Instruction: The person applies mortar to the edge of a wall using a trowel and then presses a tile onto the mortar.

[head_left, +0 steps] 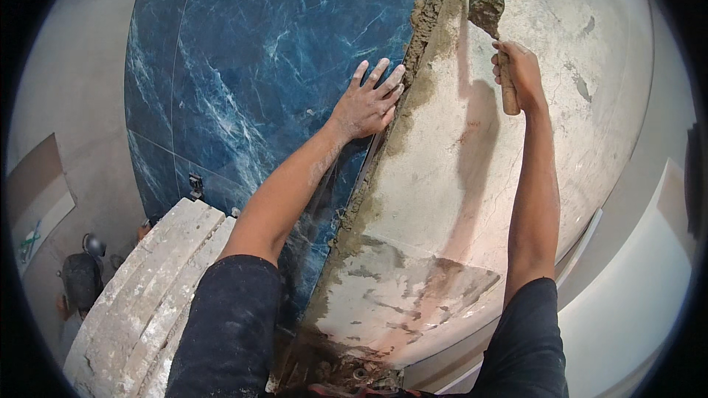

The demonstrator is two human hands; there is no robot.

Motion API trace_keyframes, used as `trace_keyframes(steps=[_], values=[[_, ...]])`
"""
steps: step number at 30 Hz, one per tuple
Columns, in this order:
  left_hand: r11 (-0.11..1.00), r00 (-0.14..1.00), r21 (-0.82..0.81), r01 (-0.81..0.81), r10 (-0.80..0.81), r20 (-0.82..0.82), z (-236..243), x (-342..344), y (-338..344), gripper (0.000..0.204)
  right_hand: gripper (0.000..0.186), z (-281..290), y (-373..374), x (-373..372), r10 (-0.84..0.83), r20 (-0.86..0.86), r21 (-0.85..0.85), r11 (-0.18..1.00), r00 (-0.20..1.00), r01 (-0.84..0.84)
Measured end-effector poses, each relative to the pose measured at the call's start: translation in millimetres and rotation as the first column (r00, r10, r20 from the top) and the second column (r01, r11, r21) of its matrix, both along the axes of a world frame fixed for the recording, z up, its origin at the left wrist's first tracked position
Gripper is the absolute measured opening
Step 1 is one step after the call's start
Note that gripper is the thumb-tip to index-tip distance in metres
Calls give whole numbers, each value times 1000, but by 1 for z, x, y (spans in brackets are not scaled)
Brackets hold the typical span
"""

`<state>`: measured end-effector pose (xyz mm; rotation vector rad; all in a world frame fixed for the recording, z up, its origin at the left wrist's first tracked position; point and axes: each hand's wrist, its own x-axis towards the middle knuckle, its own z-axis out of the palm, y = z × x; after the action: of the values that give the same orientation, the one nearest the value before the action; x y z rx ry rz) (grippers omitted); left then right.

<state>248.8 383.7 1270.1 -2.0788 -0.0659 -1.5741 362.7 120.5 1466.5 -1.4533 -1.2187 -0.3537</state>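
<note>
My left hand (369, 103) lies with fingers spread on the blue marble-patterned tile surface (258, 44), beside its right edge. My right hand (516, 74) grips the wooden handle of a pointed trowel (487, 4), its metal blade smeared with grey-brown mortar and held over the pale plastered surface (582, 103). A rough bead of mortar (424, 22) runs along the tile's edge, with a thin strip at the top and damp smears along the plaster.
At lower left are dusty, whitish stacked planks (147, 287), with a small dark fitting (196, 184) above them. A co-worker (81, 280) is partly visible further left, below a leaning board (40, 184). A pale curved surface (634, 265) is at the right.
</note>
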Motion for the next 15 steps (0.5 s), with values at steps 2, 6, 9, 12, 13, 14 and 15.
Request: trace_keyframes(steps=[2, 6, 9, 12, 13, 14, 15], values=[[1000, 1000, -5, -8, 8, -5, 1, -1, -1, 52, 29, 3, 1, -4, -53, 5, 9, 999, 999, 53], [1000, 1000, -6, -12, 12, -9, 1, -1, 0, 53, 26, 14, 5, -18, -165, 62, -14, 986, 984, 166], [1000, 1000, -5, -3, 3, 7, 1, -2, -2, 54, 24, 26, 4, -23, -135, 48, -106, 985, 990, 140], [1000, 1000, -16, -3, 3, -5, 1, -3, -2, 55, 23, 36, 8, -18, -189, 75, -156, 967, 979, 199], [1000, 1000, -19, -1, 1, -7, 1, -4, -2, 55, 22, 39, 10, -17, -224, 98, -162, 958, 970, 237], [1000, 1000, -23, 0, -1, -8, 1, -4, -2, 54, 23, 41, 10, -16, -260, 125, -147, 949, 957, 277], [1000, 1000, -29, 2, -2, -9, 1, -5, -3, 54, 24, 43, 9, -16, -296, 152, -132, 939, 943, 317]])
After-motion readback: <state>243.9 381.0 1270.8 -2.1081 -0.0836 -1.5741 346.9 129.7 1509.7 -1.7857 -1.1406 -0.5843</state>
